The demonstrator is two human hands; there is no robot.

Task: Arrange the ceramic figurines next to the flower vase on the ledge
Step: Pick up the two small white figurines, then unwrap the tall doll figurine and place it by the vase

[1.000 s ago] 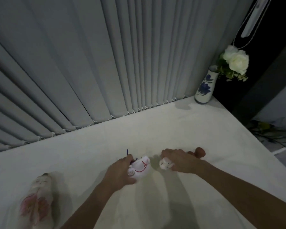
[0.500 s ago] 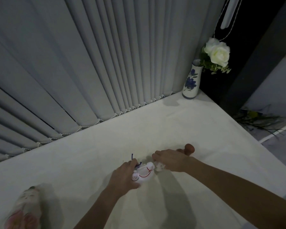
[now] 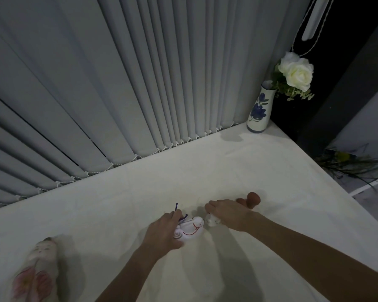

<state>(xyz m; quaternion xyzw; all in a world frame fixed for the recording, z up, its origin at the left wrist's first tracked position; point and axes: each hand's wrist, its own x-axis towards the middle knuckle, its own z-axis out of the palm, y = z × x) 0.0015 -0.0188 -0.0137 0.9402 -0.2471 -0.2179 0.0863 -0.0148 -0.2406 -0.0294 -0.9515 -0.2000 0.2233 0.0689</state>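
Lower centre of frame: left hand [image 3: 164,231] closed around a white figurine [image 3: 190,230] with red lines; right hand [image 3: 227,213] gripping a smaller white figurine [image 3: 212,220]. Flower vase [image 3: 258,110] upper right, well apart. Likely light, hard, glazed, breakable; best gripped around the body.

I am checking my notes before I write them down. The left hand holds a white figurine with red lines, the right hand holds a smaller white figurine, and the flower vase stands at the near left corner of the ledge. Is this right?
Not quite. The head view shows the flower vase at the far right corner of the ledge, against the blinds. The rest is right.
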